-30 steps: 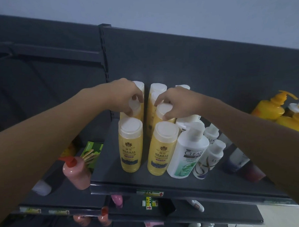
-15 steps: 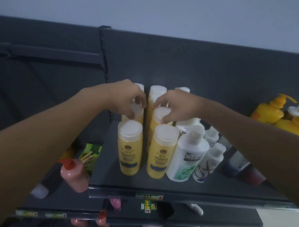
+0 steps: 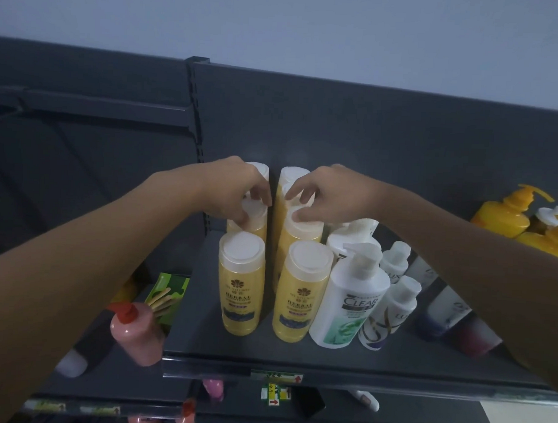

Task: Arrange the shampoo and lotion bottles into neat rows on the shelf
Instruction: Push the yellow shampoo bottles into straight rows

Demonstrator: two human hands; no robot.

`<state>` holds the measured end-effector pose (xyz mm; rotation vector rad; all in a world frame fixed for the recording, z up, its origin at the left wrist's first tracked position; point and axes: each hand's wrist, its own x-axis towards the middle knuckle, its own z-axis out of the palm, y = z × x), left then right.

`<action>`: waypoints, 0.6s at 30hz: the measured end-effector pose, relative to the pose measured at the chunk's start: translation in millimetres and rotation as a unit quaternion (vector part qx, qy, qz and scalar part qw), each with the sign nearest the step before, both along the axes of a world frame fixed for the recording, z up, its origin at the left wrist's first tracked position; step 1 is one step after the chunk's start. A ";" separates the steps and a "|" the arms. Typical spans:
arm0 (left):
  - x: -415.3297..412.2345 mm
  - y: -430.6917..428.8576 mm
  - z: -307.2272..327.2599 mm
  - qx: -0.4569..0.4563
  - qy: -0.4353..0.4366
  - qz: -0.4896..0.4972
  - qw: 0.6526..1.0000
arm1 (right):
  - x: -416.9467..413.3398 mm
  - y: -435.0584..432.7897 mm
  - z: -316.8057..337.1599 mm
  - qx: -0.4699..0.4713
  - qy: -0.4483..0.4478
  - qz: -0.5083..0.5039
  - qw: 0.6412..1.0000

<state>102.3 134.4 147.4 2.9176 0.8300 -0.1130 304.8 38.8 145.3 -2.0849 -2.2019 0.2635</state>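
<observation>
My left hand (image 3: pixel 237 190) pinches the cap of the left yellow bottle (image 3: pixel 257 224), and my right hand (image 3: pixel 332 194) pinches the cap of the right yellow bottle (image 3: pixel 302 233), each second in its file on the shelf (image 3: pixel 297 356). Both grips have barely shifted in a second. I judge these files nearly squared, though the white pump bottle (image 3: pixel 350 297) group looks unsorted.

Between the left hand (image 3: pixel 237 190) and the right hand (image 3: pixel 332 194), only a narrow gap separates the two rows of yellow bottles (image 3: pixel 240 292). White bottles (image 3: pixel 347 304) crowd just right of the right hand; a post (image 3: pixel 196 127) stands left of the left hand. Above both hands the space is open.
</observation>
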 end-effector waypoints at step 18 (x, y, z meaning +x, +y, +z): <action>19.7 49.7 1.0 -0.005 0.005 0.008 1.000 | 14.4 46.2 -7.5 0.014 -0.076 0.046 0.996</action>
